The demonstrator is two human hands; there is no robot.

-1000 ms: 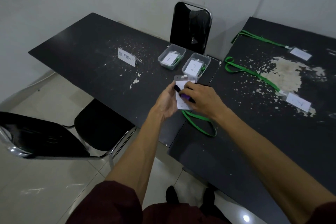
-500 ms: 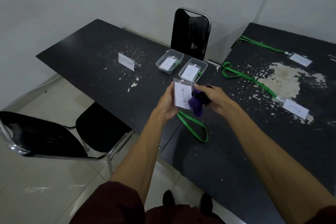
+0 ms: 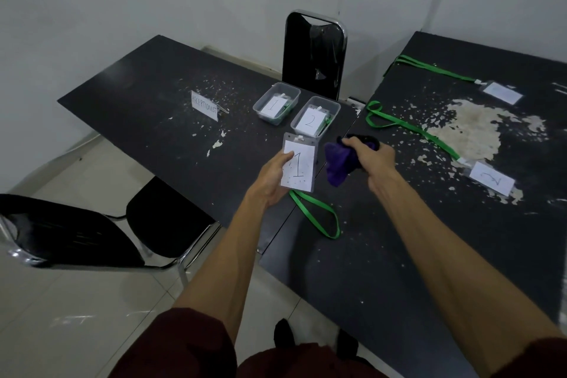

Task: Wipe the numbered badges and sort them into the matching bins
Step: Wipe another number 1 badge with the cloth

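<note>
Forearms reach out from dark red sleeves over the seam where 2 black tables meet. A green lanyard [image 3: 319, 218] lies looped on the right table [image 3: 399, 270] just below the hands; how it joins the badge is hidden behind the card. The left hand [image 3: 273, 178] pinches badge 1 [image 3: 299, 166] by its left edge, thumb on the face and fingers behind, probably so the clear sleeve stays open to the cloth and the number stays readable. The badge is held above the table edge with its long axis running near to far, clip end away from the person, face tilted up toward the camera and the digit upright. The right hand [image 3: 374, 159] is curled round a bunched purple cloth [image 3: 339, 166], just beside the badge's right edge with a narrow gap between them. Beyond, bin 1 [image 3: 259, 107] and bin 2 [image 3: 336, 106] sit side by side, each already holding a numbered card, so this badge looks bound for the left one. Badge 2 [image 3: 491, 181] waits on the right table, and another badge [image 3: 501, 92] lies farther back.
</note>
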